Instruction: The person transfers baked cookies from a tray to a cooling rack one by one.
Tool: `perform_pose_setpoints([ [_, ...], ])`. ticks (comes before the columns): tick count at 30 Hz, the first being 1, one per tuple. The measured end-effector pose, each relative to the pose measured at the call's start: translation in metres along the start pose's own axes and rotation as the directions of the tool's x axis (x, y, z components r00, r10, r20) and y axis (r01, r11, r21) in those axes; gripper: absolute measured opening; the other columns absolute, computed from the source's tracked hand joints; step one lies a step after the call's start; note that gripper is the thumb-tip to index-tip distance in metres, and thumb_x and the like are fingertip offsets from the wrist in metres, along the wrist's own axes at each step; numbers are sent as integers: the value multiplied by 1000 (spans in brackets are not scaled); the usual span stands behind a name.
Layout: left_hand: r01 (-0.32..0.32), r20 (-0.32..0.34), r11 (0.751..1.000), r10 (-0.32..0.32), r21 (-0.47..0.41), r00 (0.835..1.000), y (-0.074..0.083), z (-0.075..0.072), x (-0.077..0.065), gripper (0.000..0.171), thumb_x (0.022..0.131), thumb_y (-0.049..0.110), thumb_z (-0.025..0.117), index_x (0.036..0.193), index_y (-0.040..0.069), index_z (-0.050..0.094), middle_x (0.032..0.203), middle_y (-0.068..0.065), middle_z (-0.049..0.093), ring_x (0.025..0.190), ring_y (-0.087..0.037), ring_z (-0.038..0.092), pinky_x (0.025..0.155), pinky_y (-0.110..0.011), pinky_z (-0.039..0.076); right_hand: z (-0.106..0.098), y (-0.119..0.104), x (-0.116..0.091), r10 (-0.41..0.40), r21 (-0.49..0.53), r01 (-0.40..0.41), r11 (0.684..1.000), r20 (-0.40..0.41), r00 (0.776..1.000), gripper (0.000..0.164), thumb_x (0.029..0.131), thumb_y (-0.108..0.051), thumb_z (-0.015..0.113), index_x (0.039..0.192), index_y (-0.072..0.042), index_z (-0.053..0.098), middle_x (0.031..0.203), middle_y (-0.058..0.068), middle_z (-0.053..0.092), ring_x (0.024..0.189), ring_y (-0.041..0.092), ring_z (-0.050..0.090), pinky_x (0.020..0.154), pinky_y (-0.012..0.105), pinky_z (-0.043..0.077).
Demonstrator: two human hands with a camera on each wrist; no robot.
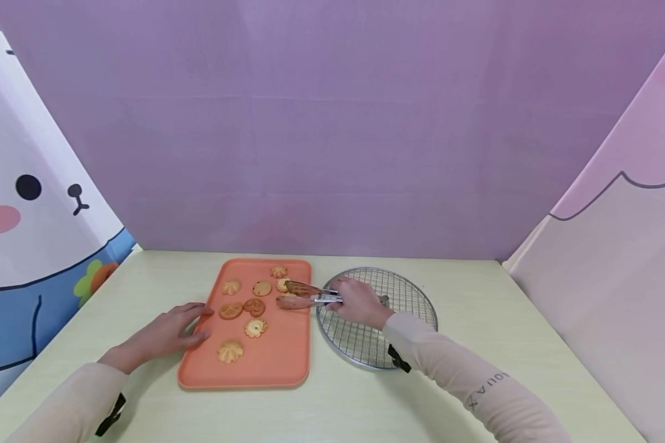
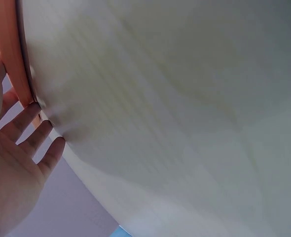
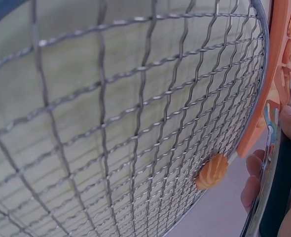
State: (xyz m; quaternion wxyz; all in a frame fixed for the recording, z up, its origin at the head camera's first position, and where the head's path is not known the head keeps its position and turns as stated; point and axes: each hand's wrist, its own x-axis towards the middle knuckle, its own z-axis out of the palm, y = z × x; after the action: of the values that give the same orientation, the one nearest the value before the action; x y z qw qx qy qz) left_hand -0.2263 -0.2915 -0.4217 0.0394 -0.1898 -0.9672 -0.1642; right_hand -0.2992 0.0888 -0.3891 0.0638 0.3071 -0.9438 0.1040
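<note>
My right hand (image 1: pixel 360 301) grips metal tongs (image 1: pixel 324 298) from above the rack. Their tips lie over the right side of an orange tray (image 1: pixel 279 363), next to a pale cookie (image 1: pixel 282 285); whether they touch a cookie cannot be made out. The tongs' dark-lined handle (image 3: pixel 279 182) shows in the right wrist view. My left hand (image 1: pixel 163 332) rests at the tray's left rim, its fingers fairly straight and touching the edge. Several cookies lie spread on the tray, among them a ring-shaped one (image 1: pixel 256 327), a brown pretzel-like one (image 1: pixel 254 307) and a swirled one (image 1: pixel 230 351).
Right of the tray stands a round wire rack (image 1: pixel 354 344), beneath my right forearm. A ridged cookie (image 3: pixel 212 172) sits near its rim in the right wrist view. Both rest on a pale wooden table (image 1: pixel 493 344), with a purple backdrop (image 1: pixel 332 154) behind.
</note>
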Motion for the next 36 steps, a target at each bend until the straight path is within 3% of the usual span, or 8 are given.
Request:
perform_pose_setpoints([
  [19, 12, 13, 1000, -12, -12, 1000, -1, 2, 1, 54, 82, 45, 63, 120, 7, 56, 127, -21, 51, 118, -42, 46, 92, -58, 41, 6, -6, 2, 73, 48, -74, 996, 20, 997, 30, 80, -32, 69, 103, -13, 64, 86, -3, 61, 62, 7, 48, 46, 18, 40],
  [36, 23, 22, 1000, -23, -10, 999, -3, 4, 2, 54, 82, 44, 62, 121, 7, 56, 128, -21, 51, 119, -42, 45, 93, -59, 40, 4, -5, -1, 91, 79, -92, 993, 18, 996, 31, 78, -29, 70, 104, -12, 65, 87, -1, 62, 64, 8, 49, 49, 18, 41],
])
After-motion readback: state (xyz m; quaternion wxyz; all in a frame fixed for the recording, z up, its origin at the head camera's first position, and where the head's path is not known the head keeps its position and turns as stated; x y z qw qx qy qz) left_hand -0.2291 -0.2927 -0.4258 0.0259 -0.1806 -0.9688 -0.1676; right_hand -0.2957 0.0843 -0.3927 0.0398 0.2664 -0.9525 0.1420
